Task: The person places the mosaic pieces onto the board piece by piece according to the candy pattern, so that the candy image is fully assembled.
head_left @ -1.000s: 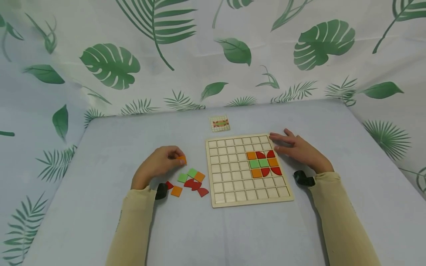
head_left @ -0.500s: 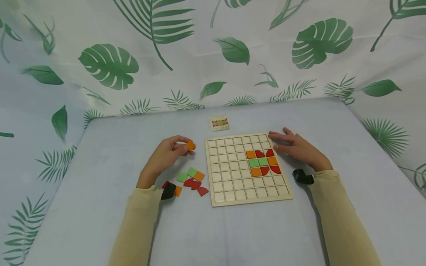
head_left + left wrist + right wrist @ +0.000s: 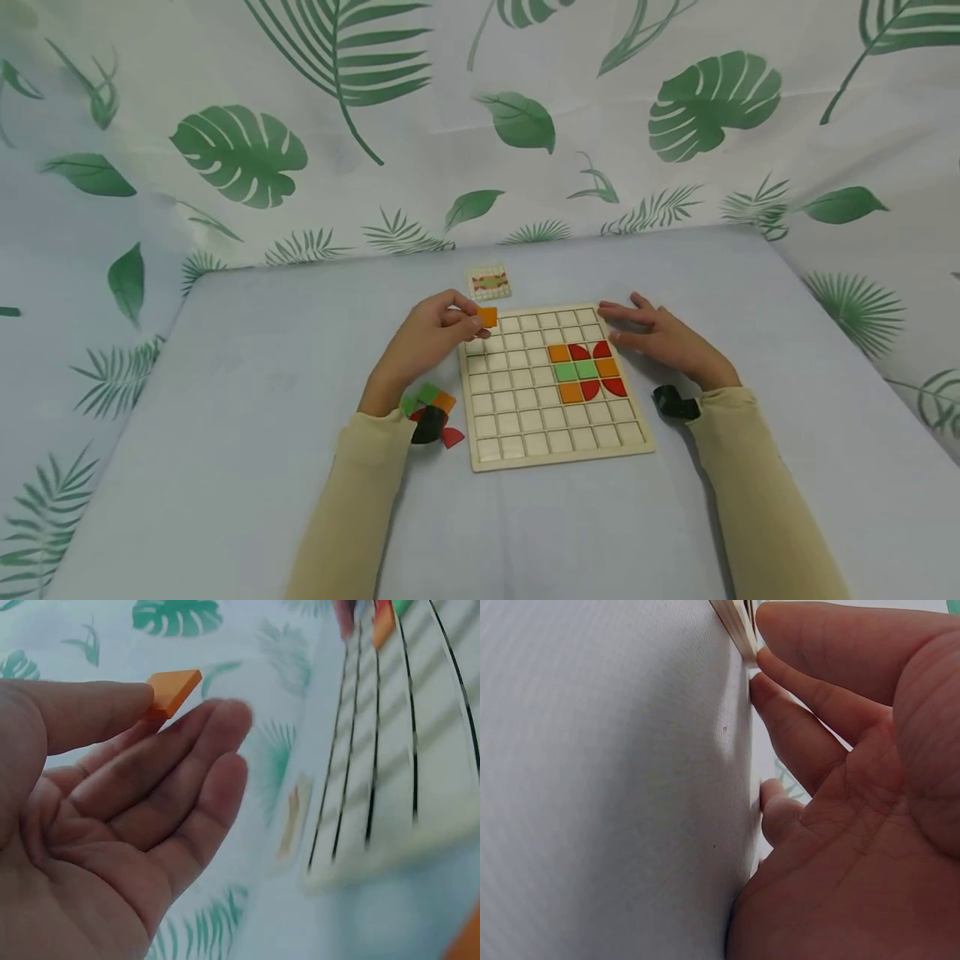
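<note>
Between thumb and index finger my left hand (image 3: 431, 333) pinches an orange square tile (image 3: 176, 690), held up over the far left corner of a wooden grid board (image 3: 517, 404). The other fingers of that hand are half bent and hold nothing. Orange, red and green tiles fill a block of cells at the board's right side, among them two green squares (image 3: 575, 371) and red quarter-round pieces (image 3: 613, 386). My right hand (image 3: 671, 337) lies at the board's right edge, fingers extended, the fingertips at its rim in the right wrist view.
Loose green, orange and red tiles (image 3: 452, 437) lie left of the board, partly hidden behind the left wrist and its black camera (image 3: 429, 425). A small pattern card (image 3: 489, 282) sits beyond the board. A leaf-printed cloth (image 3: 420, 125) hangs behind the table.
My left hand has lifted the orange tile from beside the loose pieces and carried it right and away, over the board's far left corner. The right hand has stayed at the board's edge.
</note>
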### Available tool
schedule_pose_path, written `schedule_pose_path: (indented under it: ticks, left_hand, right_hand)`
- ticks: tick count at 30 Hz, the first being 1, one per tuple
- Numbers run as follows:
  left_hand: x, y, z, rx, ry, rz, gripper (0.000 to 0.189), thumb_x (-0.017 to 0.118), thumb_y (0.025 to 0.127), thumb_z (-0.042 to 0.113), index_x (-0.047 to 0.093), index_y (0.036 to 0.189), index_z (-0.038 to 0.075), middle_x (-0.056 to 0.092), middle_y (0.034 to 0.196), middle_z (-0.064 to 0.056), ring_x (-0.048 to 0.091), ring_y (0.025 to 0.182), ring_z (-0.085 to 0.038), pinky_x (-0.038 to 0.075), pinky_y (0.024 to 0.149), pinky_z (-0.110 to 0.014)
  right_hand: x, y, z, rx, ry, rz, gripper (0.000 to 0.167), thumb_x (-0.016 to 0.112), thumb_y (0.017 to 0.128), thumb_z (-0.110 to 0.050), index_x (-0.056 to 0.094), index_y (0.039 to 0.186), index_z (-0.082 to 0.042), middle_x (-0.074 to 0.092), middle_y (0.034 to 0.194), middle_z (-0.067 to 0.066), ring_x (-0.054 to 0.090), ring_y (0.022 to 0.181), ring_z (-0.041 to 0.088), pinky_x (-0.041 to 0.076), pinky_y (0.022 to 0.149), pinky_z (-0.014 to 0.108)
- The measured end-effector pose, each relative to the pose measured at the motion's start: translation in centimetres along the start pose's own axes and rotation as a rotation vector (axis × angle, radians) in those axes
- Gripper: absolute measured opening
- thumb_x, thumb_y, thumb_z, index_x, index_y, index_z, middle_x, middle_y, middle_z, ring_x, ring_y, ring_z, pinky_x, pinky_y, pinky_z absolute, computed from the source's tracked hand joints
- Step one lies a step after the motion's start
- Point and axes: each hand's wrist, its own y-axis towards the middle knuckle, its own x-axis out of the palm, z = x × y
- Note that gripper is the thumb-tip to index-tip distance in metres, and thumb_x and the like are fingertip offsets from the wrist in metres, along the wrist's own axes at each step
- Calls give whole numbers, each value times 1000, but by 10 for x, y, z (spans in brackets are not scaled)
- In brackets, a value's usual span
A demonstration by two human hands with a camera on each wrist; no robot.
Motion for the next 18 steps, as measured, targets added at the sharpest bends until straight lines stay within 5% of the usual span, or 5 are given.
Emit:
schedule_pose_path:
  ticks: [8, 18]
  left_hand:
    - [25, 12, 3, 49, -246, 79, 12, 71, 101, 2, 70, 111, -5, 75, 103, -14, 65, 105, -56, 52, 99, -63]
    - [48, 21, -7, -11, -232, 104, 24, 68, 103, 1, 70, 126, -5, 75, 97, -13, 72, 99, -47, 61, 88, -42]
  right_hand:
    - [5, 3, 0, -24, -13, 2, 64, 67, 106, -37, 48, 162, -13, 13, 177, 19, -8, 162, 43, -5, 120, 74]
    - [0, 2, 2, -30, -29, 6, 64, 67, 107, -36, 47, 163, -12, 12, 176, 22, -7, 162, 43, -4, 120, 75]
